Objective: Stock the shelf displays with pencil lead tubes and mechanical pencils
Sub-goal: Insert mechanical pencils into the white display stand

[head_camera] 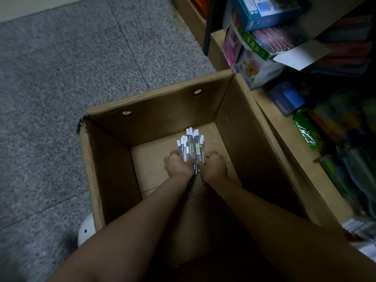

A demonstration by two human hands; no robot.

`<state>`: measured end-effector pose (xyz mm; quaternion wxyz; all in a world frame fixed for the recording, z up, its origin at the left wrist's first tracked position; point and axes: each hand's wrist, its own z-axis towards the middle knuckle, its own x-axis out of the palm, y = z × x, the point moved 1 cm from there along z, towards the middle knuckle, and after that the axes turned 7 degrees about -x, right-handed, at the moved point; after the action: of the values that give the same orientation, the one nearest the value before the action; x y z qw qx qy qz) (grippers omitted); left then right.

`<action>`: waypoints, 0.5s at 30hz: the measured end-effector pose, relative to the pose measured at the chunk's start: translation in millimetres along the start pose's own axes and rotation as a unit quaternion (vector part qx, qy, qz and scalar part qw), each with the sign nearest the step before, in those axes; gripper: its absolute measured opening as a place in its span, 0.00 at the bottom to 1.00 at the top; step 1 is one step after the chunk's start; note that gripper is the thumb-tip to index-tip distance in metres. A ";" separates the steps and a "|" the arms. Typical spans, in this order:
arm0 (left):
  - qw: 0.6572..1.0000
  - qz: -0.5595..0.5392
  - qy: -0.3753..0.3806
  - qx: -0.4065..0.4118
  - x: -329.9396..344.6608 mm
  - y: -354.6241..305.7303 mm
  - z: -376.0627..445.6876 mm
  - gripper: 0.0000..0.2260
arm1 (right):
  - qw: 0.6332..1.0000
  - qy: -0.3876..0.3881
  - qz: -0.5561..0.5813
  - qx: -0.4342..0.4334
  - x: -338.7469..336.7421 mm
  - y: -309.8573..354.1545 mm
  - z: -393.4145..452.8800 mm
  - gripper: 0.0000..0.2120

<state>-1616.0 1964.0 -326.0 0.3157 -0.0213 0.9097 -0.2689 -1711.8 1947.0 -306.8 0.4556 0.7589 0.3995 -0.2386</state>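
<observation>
A bundle of pencil lead tubes, clear with white caps and yellow labels, is gripped between both hands deep inside an open cardboard box. My left hand closes on the bundle's left side. My right hand closes on its right side. The white caps point away from me, fanned out above my fingers. The lower ends of the tubes are hidden between my palms. The box bottom around the bundle is bare cardboard.
Low shelves on the right hold stacked stationery: blue and white boxes, a cartoon-printed box, green packets. Grey speckled floor tiles lie to the left. A white round object sits by the box's near-left corner.
</observation>
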 end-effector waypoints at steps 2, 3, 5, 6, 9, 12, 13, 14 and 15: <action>1.000 -0.008 -0.002 -0.001 4.2 1.2 1.5 0.19 | 1.000 -0.003 0.006 -0.008 0.8 -1.7 0.2 0.15; 1.000 -0.015 -0.006 -0.001 6.2 1.6 1.4 0.17 | 1.000 -0.005 0.013 -0.010 1.0 -2.5 -0.2 0.14; 0.999 -0.040 -0.012 0.002 9.6 2.2 -0.5 0.13 | 0.999 -0.015 0.036 -0.013 0.6 -4.0 -0.7 0.11; 0.999 -0.052 -0.017 0.003 11.0 2.4 -1.9 0.12 | 0.999 -0.019 0.047 -0.015 0.3 -4.9 -0.8 0.11; 0.997 -0.070 -0.031 0.009 11.0 3.6 -4.5 0.11 | 0.998 -0.017 0.059 -0.020 -1.3 -7.9 -0.7 0.11; 0.996 -0.089 -0.027 0.001 4.8 2.1 -5.3 0.11 | 0.997 -0.009 0.072 -0.002 -8.1 -11.2 -2.1 0.11; 0.995 -0.093 -0.024 0.000 1.3 1.0 -6.1 0.10 | 0.996 -0.002 0.086 0.003 -11.2 -12.5 -3.1 0.11; 0.995 -0.095 -0.020 0.003 -3.1 -0.2 -7.7 0.10 | 0.994 0.009 0.106 0.007 -14.9 -12.8 -5.4 0.11; 0.995 -0.096 -0.012 0.013 -7.4 -0.4 -9.4 0.10 | 0.992 0.017 0.127 0.010 -18.8 -12.6 -8.9 0.10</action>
<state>-1615.6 1969.7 -315.5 0.2996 -0.1077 0.8961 -0.3093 -1732.9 1950.9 -295.3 0.4679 0.8120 0.3049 -0.1694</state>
